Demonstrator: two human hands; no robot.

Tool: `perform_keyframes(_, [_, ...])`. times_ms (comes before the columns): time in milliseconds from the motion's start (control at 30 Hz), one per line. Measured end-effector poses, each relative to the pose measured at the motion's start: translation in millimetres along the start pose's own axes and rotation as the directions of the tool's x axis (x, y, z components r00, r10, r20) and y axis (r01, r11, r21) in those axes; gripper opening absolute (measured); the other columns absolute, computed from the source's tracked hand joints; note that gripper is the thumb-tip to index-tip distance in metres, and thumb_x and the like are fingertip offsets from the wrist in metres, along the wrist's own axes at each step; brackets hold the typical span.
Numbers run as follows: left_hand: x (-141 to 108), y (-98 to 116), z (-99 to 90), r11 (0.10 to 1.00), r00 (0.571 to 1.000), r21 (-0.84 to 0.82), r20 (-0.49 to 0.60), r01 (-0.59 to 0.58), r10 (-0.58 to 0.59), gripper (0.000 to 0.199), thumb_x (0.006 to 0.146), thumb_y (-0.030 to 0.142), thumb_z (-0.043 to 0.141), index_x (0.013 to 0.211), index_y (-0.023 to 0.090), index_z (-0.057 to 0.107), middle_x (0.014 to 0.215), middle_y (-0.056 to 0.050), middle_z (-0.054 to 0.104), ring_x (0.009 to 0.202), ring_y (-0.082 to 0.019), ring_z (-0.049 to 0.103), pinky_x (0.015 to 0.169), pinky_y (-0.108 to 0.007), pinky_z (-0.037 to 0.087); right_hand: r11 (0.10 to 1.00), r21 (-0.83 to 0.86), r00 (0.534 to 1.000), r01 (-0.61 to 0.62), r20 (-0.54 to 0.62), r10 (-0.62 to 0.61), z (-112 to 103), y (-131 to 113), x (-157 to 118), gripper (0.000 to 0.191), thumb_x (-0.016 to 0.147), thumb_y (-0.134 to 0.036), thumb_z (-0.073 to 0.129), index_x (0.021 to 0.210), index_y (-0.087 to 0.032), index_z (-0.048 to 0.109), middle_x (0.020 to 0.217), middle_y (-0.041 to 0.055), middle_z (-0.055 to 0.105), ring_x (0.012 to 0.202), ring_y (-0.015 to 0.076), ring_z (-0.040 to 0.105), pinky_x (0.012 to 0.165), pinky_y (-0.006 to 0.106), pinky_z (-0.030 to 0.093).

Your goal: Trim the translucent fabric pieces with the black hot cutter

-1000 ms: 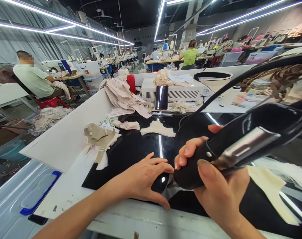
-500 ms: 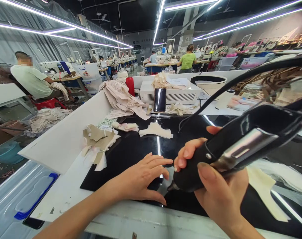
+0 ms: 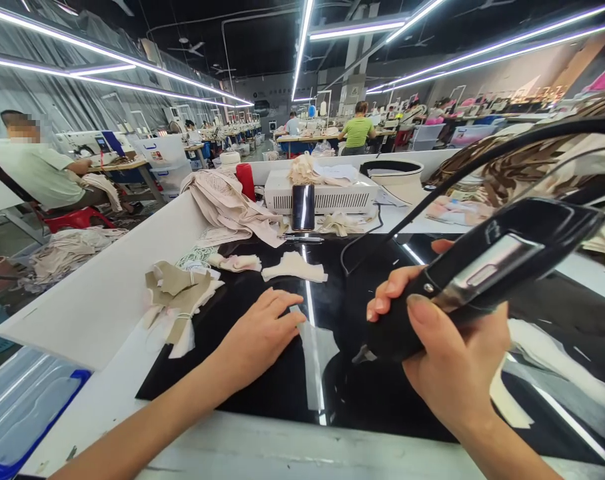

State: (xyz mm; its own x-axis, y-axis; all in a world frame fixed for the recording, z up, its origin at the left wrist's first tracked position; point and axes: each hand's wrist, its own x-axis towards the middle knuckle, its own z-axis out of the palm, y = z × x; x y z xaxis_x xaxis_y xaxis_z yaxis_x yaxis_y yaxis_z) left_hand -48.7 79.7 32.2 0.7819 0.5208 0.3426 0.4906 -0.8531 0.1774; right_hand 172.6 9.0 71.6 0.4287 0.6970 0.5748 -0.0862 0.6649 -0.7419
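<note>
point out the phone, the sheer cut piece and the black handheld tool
phone (image 3: 303,208), head view, on its dark screen
sheer cut piece (image 3: 320,352), head view, near its middle
black handheld tool (image 3: 555,223), head view, on its glossy body

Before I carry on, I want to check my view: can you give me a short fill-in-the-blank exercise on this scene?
The black tool is in the ____ hand.
The see-through piece lies nearer the ____ hand.
That piece lies on a shiny surface coloured ____.
The upright roll beside the white box is coloured ____.

Missing words: right; left; black; red.
</note>
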Motion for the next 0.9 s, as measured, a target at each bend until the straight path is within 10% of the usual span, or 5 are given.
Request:
perform_keyframes(267, [4.8,19.6,5.6,0.917,0.972,-0.398,0.226,0.028,0.068,0.075,0.079,0.051,0.091,0.142,0.021,0.064,0.143,-0.012,0.063,0.133,-0.031,0.054,0.117,-0.047,0.047,0.998,0.065,1.0,-0.004,0.012,0.003,13.2,9.1,-4.1,0.034,0.09,-0.03,0.082,0.112,-0.03,0.055,0.088,-0.0056,0.07,0.066,0.0147,0.066,0.056,0.03,0.058])
perform_keyframes(900, [3.2,17.4,6.3,0.883,0.965,-0.467,0.252,0.052,0.076,0.081,0.076,0.061,0.09,0.146,0.029,0.064,0.145,-0.012,0.061,0.137,-0.035,0.052,0.123,-0.054,0.036,0.992,0.118,0.998,-0.05,0.048,0.044,19.6,10.2,-14.5,0.05,0.092,-0.029,0.081,0.136,-0.033,0.057,0.089,-0.0043,0.07,0.064,0.0135,0.066,0.057,0.029,0.06])
